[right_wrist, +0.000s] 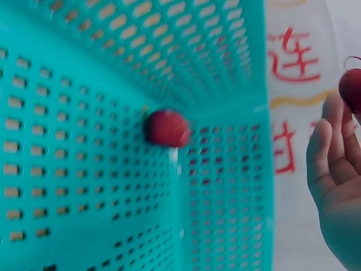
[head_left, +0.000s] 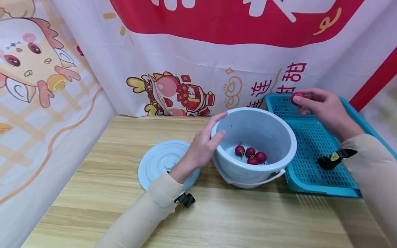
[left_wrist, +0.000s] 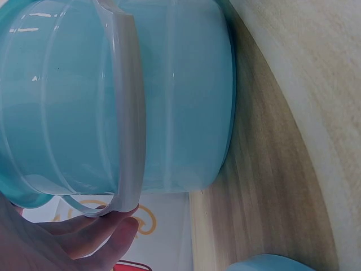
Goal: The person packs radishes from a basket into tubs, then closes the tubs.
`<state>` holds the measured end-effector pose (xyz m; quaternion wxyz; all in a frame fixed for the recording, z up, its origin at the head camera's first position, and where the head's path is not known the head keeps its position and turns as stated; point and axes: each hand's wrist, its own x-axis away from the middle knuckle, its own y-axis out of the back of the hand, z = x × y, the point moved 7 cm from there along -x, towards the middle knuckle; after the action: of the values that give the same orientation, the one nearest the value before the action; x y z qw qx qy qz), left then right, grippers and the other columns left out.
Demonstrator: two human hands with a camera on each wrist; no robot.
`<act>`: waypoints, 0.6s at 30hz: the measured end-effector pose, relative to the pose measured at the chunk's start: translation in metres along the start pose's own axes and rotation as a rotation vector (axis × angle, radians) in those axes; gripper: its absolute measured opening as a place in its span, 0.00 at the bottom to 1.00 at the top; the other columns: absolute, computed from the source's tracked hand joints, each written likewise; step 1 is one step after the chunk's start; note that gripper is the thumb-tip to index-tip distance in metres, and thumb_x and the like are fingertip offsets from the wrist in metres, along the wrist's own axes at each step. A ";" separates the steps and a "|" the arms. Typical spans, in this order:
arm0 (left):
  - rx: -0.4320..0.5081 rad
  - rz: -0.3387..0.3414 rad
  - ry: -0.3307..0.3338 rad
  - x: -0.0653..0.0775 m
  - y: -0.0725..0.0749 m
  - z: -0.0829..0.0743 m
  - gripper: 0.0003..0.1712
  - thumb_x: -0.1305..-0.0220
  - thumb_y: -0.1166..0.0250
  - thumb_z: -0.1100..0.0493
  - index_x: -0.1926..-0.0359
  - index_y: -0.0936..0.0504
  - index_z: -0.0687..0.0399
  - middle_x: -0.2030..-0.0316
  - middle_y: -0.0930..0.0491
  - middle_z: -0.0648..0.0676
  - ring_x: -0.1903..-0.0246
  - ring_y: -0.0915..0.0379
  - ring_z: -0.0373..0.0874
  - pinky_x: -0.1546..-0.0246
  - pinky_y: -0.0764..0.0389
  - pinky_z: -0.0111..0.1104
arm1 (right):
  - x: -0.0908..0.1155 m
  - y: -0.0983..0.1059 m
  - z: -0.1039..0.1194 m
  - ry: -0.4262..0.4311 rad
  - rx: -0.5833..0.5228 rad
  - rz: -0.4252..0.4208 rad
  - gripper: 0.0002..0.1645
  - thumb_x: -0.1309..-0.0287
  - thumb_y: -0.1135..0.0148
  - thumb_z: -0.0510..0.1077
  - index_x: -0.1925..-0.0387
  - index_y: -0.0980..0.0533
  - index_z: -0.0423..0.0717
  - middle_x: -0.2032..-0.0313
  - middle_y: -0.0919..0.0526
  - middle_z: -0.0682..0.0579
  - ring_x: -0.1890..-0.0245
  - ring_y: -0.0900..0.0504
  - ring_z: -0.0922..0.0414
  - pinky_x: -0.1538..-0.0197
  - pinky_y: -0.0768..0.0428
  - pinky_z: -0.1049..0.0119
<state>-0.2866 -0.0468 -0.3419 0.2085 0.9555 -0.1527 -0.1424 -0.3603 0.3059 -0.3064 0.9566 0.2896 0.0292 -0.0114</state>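
Note:
My left hand (head_left: 203,146) grips the left rim of a pale blue bucket (head_left: 248,175), thumb over the edge. In the left wrist view its fingers (left_wrist: 115,243) lie by the bucket's white handle (left_wrist: 131,113). Several small red radishes (head_left: 260,157) lie on the bucket floor. Over the far end of a teal perforated basket (head_left: 322,191), my right hand (head_left: 322,106) pinches one radish (head_left: 297,97) between thumb and fingers. The right wrist view shows that radish (right_wrist: 351,90) at its edge. Another radish (right_wrist: 167,128) sits in a corner of the basket.
A round pale blue lid (head_left: 155,162) lies flat on the wooden table (head_left: 102,206), left of the bucket and partly under my left forearm. The basket stands close against the bucket's right side. A printed cloth (head_left: 192,62) hangs behind the table.

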 end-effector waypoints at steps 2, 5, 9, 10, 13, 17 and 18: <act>0.000 0.000 0.000 0.000 0.000 0.000 0.34 0.21 0.51 0.47 0.18 0.43 0.24 0.19 0.37 0.49 0.25 0.33 0.53 0.32 0.22 0.59 | 0.006 -0.001 0.011 0.034 -0.041 -0.013 0.34 0.33 0.32 0.63 0.29 0.25 0.61 0.51 0.16 0.71 0.59 0.14 0.64 0.59 0.13 0.74; 0.001 0.001 0.002 0.000 0.000 0.000 0.34 0.21 0.51 0.47 0.18 0.43 0.24 0.19 0.37 0.49 0.25 0.33 0.53 0.32 0.22 0.58 | 0.015 -0.006 0.029 0.102 -0.066 -0.023 0.31 0.32 0.31 0.57 0.30 0.23 0.59 0.50 0.15 0.69 0.60 0.13 0.62 0.58 0.12 0.74; -0.001 0.000 0.003 0.000 0.000 0.001 0.34 0.21 0.51 0.47 0.18 0.43 0.24 0.20 0.36 0.50 0.25 0.32 0.53 0.32 0.22 0.58 | 0.026 -0.016 0.052 0.192 -0.042 -0.015 0.28 0.31 0.31 0.52 0.32 0.22 0.58 0.50 0.13 0.66 0.60 0.13 0.60 0.58 0.12 0.73; 0.000 0.001 0.001 0.000 -0.001 0.001 0.34 0.21 0.51 0.47 0.18 0.43 0.25 0.20 0.36 0.50 0.25 0.32 0.53 0.32 0.22 0.58 | 0.029 -0.019 0.057 0.209 -0.034 -0.011 0.28 0.31 0.30 0.52 0.32 0.22 0.58 0.50 0.13 0.66 0.60 0.13 0.59 0.58 0.12 0.72; 0.000 0.002 -0.002 0.000 -0.001 0.001 0.34 0.21 0.51 0.47 0.18 0.43 0.26 0.20 0.36 0.50 0.25 0.32 0.53 0.33 0.21 0.59 | 0.036 -0.028 0.070 0.250 -0.021 0.013 0.28 0.32 0.30 0.50 0.32 0.21 0.56 0.52 0.12 0.64 0.61 0.12 0.58 0.57 0.11 0.71; -0.003 0.004 0.000 0.000 -0.001 0.000 0.34 0.22 0.51 0.46 0.18 0.44 0.24 0.19 0.37 0.50 0.25 0.32 0.54 0.33 0.21 0.59 | 0.044 -0.042 0.085 0.285 -0.006 0.052 0.28 0.33 0.28 0.50 0.33 0.21 0.54 0.52 0.12 0.63 0.61 0.10 0.57 0.56 0.10 0.71; -0.004 0.003 0.001 0.000 -0.001 0.000 0.34 0.22 0.51 0.46 0.18 0.44 0.24 0.19 0.37 0.50 0.25 0.32 0.54 0.33 0.21 0.59 | 0.046 -0.046 0.088 0.294 0.000 0.063 0.28 0.34 0.27 0.49 0.34 0.20 0.53 0.52 0.12 0.62 0.61 0.10 0.57 0.56 0.10 0.71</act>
<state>-0.2862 -0.0465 -0.3427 0.2109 0.9548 -0.1539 -0.1419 -0.3119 0.2190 -0.2615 0.9420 0.2887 0.1600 0.0612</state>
